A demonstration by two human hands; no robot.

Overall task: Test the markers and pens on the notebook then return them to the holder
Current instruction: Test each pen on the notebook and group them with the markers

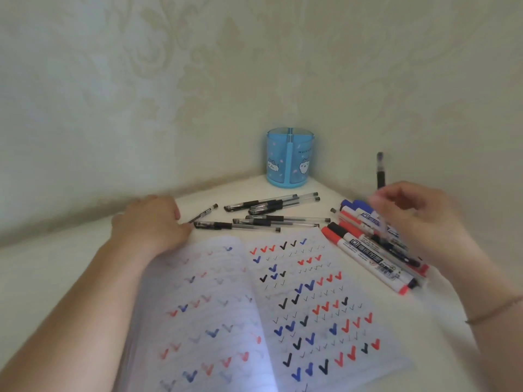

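1. Picking a pen (pixel 380 176) from the pile at right of the frame, my right hand (pixel 418 222) pinches it upright; next I must uncap it and tick the notebook (pixel 283 306).
2. My left hand (pixel 152 222) rests flat on the notebook's upper left corner, fingers relaxed; the holder (pixel 290 158) stands behind, well apart.

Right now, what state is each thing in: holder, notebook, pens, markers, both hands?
Holder: upright in the corner, looks empty.
Notebook: open, both pages covered in ticks.
Pens: loose on the table behind the notebook, capped.
Markers: capped, piled right of the notebook.
Left hand: resting on the notebook's top left corner, holding nothing.
Right hand: raised above the markers, pinching a pen, blurred.
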